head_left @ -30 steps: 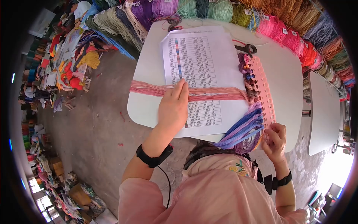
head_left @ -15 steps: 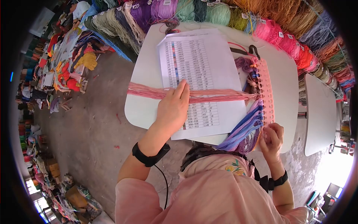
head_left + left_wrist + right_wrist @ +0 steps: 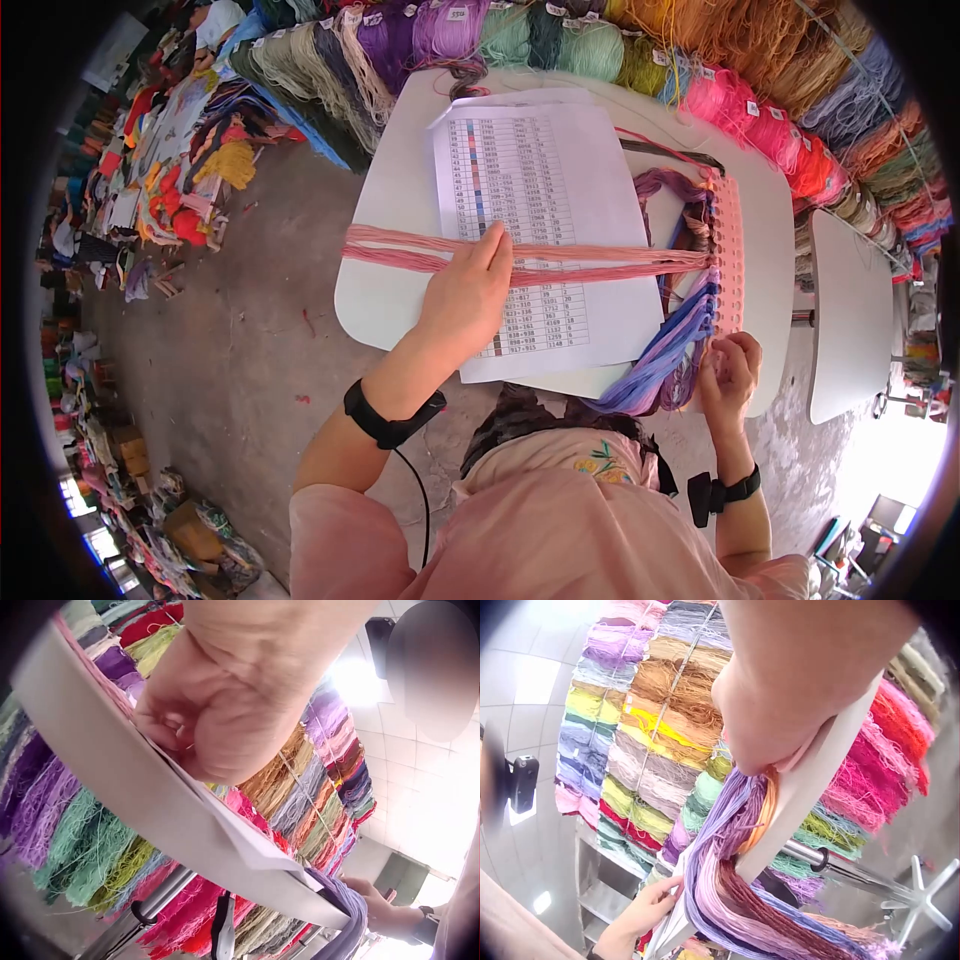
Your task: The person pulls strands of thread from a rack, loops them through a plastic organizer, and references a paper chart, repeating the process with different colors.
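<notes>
A pink strip with a row of holes (image 3: 731,250) lies along the right side of the table, colored thread bundles looped through its left edge. My right hand (image 3: 735,372) grips its lower end with curled fingers. From the strip a long salmon-pink thread bundle (image 3: 610,262) runs left across a printed color chart (image 3: 600,190). Over that bundle, my left hand (image 3: 468,295) presses down, index and middle fingers extended in the head view. Blue and lilac threads (image 3: 665,350) hang off the near edge; in the right wrist view, purple and orange threads (image 3: 751,810) drop below my right hand.
Hanks of yarn in many colors (image 3: 590,40) line the table's far side. The white tabletop (image 3: 390,190) has rounded edges, with a second pale table (image 3: 850,320) to the right. Piled textiles (image 3: 190,190) stand at the left, beyond the floor.
The strip's upper end has swung right, so it now stands straighter, its threads drawn along. The pink bundle has parted into two strands. Both hands keep nearly the same places.
</notes>
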Available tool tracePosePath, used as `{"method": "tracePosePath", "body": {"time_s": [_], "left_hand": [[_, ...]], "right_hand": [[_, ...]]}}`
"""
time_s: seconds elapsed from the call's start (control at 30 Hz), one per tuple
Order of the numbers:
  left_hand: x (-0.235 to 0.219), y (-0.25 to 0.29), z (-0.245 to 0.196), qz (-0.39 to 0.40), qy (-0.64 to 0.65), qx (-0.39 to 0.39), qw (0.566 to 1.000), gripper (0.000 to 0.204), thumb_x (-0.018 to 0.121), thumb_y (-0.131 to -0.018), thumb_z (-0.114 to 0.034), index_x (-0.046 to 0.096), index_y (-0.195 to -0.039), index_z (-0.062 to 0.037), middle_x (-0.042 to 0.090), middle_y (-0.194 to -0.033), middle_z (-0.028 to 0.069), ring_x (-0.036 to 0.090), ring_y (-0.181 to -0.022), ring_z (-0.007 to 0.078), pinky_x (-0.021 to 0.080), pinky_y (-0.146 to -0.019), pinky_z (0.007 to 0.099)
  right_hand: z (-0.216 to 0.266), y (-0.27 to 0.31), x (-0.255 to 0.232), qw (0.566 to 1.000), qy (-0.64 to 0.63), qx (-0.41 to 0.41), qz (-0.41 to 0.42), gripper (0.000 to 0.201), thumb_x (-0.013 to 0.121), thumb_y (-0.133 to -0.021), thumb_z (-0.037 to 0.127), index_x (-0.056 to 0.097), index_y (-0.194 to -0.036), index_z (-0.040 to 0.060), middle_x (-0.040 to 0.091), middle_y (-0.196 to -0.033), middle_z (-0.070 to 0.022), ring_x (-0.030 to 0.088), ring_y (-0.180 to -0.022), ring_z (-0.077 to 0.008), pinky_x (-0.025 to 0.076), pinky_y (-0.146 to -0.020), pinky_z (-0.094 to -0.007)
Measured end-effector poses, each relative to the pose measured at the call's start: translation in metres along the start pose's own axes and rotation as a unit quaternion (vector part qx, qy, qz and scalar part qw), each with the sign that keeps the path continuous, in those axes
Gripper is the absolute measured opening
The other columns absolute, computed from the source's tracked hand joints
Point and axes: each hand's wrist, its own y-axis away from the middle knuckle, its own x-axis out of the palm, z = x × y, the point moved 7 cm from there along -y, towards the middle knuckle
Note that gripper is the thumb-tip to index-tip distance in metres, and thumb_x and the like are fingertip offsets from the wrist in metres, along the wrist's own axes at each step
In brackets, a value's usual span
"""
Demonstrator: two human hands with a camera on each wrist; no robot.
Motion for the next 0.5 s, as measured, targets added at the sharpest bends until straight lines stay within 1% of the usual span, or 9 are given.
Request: {"method": "tracePosePath", "body": {"time_s": [0.07,0.17,0.37,0.47,0.5], "left_hand": [[0.001,0.001,0.001,-0.001,0.003,0.006,1.0,0.047,0.05,-0.067,0.001,0.04,-0.113,0.0083,0.037,-0.122,0.0172,0.049,-0.092,0.0267,0.047,-0.073,0.0327],[0.0,0.001,0.003,0.014,0.035,-0.021,0.999,0.045,0.048,-0.068,0.004,0.041,-0.113,0.0064,0.04,-0.121,0.0148,0.048,-0.097,0.028,0.043,-0.08,0.0341],[-0.003,0.0,0.0,0.009,0.03,-0.03,0.999,0.043,0.047,-0.069,0.003,0.042,-0.112,0.0064,0.04,-0.12,0.0155,0.05,-0.094,0.0295,0.043,-0.078,0.035],[-0.004,-0.001,-0.001,0.018,0.035,-0.037,0.999,0.043,0.046,-0.069,0.003,0.042,-0.112,0.0062,0.04,-0.12,0.0159,0.049,-0.094,0.0302,0.043,-0.078,0.0354],[-0.004,-0.001,-0.001,0.031,0.041,-0.042,0.998,0.044,0.047,-0.069,0.002,0.041,-0.112,0.006,0.039,-0.121,0.0162,0.049,-0.096,0.0307,0.043,-0.079,0.036]], "right_hand": [[-0.001,0.0,0.001,1.0,-0.006,0.005,-0.002,0.019,0.057,-0.062,0.002,0.056,-0.08,0.0004,0.047,-0.093,-0.0134,0.046,-0.084,-0.0269,0.039,-0.073,-0.0334],[0.0,0.0,0.001,1.0,-0.005,-0.003,0.002,0.019,0.057,-0.062,0.002,0.056,-0.081,0.0002,0.047,-0.093,-0.0132,0.046,-0.084,-0.0267,0.039,-0.073,-0.0334],[-0.001,-0.001,-0.002,1.0,-0.016,-0.023,0.008,0.018,0.057,-0.062,0.003,0.056,-0.08,0.0008,0.047,-0.091,-0.0142,0.045,-0.084,-0.028,0.038,-0.073,-0.0348],[0.006,-0.006,-0.007,0.999,-0.01,-0.044,0.028,0.017,0.058,-0.062,0.005,0.055,-0.079,0.0005,0.047,-0.09,-0.0147,0.046,-0.083,-0.0287,0.038,-0.073,-0.0354],[0.009,-0.009,-0.009,0.998,-0.018,-0.05,0.041,0.016,0.06,-0.062,0.006,0.055,-0.076,0.0001,0.047,-0.088,-0.0144,0.046,-0.081,-0.0289,0.037,-0.073,-0.0358]]}}
